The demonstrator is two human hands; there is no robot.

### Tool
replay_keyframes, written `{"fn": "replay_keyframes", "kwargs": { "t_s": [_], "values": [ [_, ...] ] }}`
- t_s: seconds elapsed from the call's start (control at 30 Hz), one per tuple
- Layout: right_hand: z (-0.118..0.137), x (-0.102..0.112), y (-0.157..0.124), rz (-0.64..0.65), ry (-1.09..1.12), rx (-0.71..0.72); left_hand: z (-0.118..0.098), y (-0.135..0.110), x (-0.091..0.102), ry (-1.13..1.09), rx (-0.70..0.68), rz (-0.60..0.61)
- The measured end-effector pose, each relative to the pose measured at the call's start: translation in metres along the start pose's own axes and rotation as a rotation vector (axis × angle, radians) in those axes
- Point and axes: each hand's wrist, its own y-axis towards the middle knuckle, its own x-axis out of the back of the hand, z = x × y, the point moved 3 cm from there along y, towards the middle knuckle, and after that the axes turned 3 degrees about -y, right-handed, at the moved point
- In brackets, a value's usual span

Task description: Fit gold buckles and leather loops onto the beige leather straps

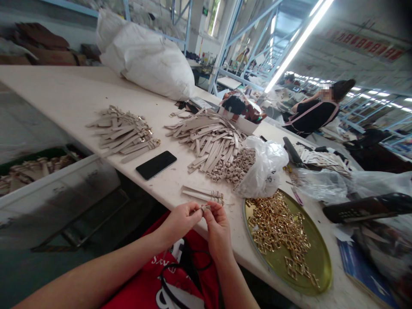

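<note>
At the near edge of the desk (64, 90), a small beige piece (205, 208) is held; its form is partly covered. It is pinched between thumb and fingers by both the left hand (182, 219) and the right hand (219, 227), fingertips close together. Just beyond, at 12 o'clock, a few buckled straps (196, 195) are laid side by side. Farther out at 12, loose straps (209, 135) are heaped. Toward 1 o'clock, small loops (230, 167) are piled against a clear plastic bag (265, 169). At 3 o'clock, gold buckles (277, 219) are spread on a yellow-green tray (318, 253). Toward 10 o'clock, a dark phone (156, 165) is laid flat.
</note>
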Motion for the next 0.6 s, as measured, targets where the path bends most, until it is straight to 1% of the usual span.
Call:
{"fn": "replay_keyframes", "kwargs": {
  "t_s": [0.07, 0.13, 0.17, 0.23, 0.3, 0.4, 0.5, 0.6],
  "values": [
    [-0.001, 0.003, 0.004, 0.01, 0.045, -0.072, -0.001, 0.001, 0.002, 0.038, -0.032, 0.05],
    [-0.004, 0.006, 0.006, 0.014, 0.082, -0.142, -0.001, 0.002, 0.003, 0.036, -0.035, 0.092],
    [-0.006, 0.006, 0.006, 0.03, 0.099, -0.168, -0.001, 0.002, 0.003, 0.03, -0.035, 0.095],
    [-0.009, 0.005, 0.006, 0.074, 0.126, -0.2, 0.001, 0.004, 0.004, 0.013, -0.038, 0.062],
    [-0.011, 0.003, 0.006, 0.093, 0.129, -0.198, 0.003, 0.007, 0.006, -0.011, -0.043, 0.026],
    [-0.009, 0.004, 0.006, 0.055, 0.116, -0.148, 0.007, 0.012, 0.01, 0.004, -0.036, 0.0],
    [-0.005, 0.008, 0.007, 0.024, 0.175, -0.13, 0.009, 0.015, 0.012, 0.008, 0.0, 0.04],
    [-0.004, 0.009, 0.007, 0.04, 0.18, -0.189, 0.01, 0.015, 0.01, -0.013, 0.021, 0.082]
  ]
}}
